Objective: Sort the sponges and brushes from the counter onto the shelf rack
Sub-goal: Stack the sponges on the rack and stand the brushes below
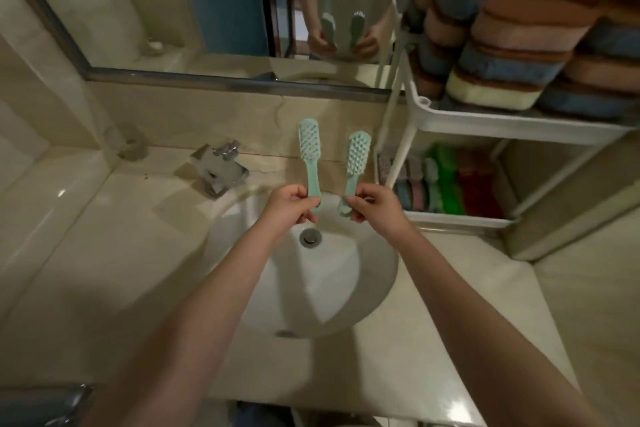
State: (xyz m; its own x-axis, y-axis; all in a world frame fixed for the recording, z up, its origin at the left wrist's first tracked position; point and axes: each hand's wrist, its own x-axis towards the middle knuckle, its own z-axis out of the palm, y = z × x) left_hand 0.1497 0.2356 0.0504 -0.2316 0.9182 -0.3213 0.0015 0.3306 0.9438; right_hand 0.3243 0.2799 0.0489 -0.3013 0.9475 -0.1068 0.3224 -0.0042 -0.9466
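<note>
My left hand (290, 205) pinches the handle of a mint-green brush (309, 146), held upright above the sink with its white bristles facing me. My right hand (374, 204) grips a second mint-green brush (357, 158) the same way, tilted slightly right. The two brushes stand side by side, apart. The white shelf rack (485, 123) rises at the right. Its upper tier holds stacked sponges (502, 55) in brown, blue, pink and cream. Its lower tier (457, 218) holds more sponges, a mint brush (431, 172) and green and red items.
A white oval sink (377, 274) with a metal drain (310, 237) lies below my hands. A chrome tap (218, 168) stands at the back left. The beige counter (104, 253) surrounds the basin. A mirror (207, 10) on the wall reflects my hands and both brushes.
</note>
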